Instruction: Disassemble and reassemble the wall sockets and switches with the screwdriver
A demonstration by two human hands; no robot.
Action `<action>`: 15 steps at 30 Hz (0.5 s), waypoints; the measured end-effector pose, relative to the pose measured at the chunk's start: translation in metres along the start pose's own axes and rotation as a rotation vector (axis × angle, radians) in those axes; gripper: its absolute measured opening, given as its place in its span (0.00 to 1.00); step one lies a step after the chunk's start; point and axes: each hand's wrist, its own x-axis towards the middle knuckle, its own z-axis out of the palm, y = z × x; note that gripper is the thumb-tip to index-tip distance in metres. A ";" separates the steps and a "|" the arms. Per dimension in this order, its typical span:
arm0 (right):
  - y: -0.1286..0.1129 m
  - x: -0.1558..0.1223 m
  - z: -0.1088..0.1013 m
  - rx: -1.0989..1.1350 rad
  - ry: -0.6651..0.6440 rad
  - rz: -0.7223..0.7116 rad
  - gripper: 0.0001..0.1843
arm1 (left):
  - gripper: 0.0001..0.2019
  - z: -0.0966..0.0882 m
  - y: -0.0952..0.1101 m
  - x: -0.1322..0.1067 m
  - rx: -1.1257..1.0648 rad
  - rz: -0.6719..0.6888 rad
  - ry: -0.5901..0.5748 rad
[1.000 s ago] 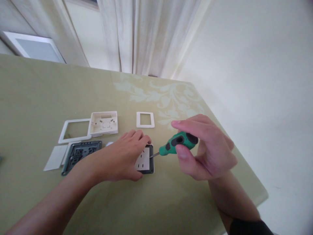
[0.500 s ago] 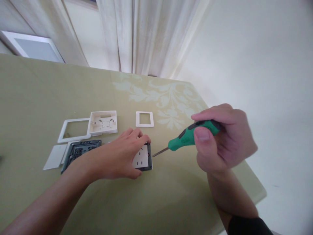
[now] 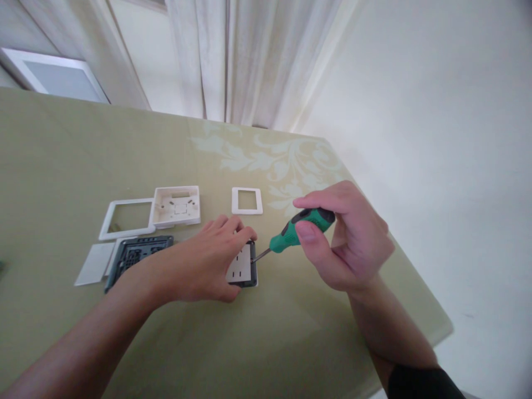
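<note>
My left hand (image 3: pixel 203 263) lies over a wall socket (image 3: pixel 242 267) with a white face and dark frame, fingers and thumb gripping its edges and holding it down on the table. My right hand (image 3: pixel 347 238) is closed around the green and black handle of a screwdriver (image 3: pixel 297 230). The metal tip of the screwdriver touches the socket's right edge. Much of the socket is hidden under my left hand.
On the olive tablecloth (image 3: pixel 83 155) lie a white back box (image 3: pixel 177 206), a large white frame (image 3: pixel 127 219), a small white frame (image 3: pixel 246 200), a dark switch module (image 3: pixel 139 252) and a white cover plate (image 3: pixel 95 264). The table edge runs at right; curtains hang behind.
My right hand pulled the screwdriver up and away to the right, then brought it back down so its tip meets the socket's right edge again. My left hand stayed on the socket.
</note>
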 end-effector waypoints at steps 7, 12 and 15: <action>0.000 -0.001 0.003 -0.003 -0.025 0.025 0.10 | 0.30 0.002 -0.001 0.001 0.006 0.005 0.013; 0.002 0.000 0.005 -0.019 -0.017 -0.008 0.10 | 0.26 0.001 -0.001 0.000 -0.006 0.009 0.022; 0.002 0.000 0.005 -0.024 -0.015 -0.009 0.10 | 0.25 0.002 -0.003 0.001 -0.004 0.021 0.027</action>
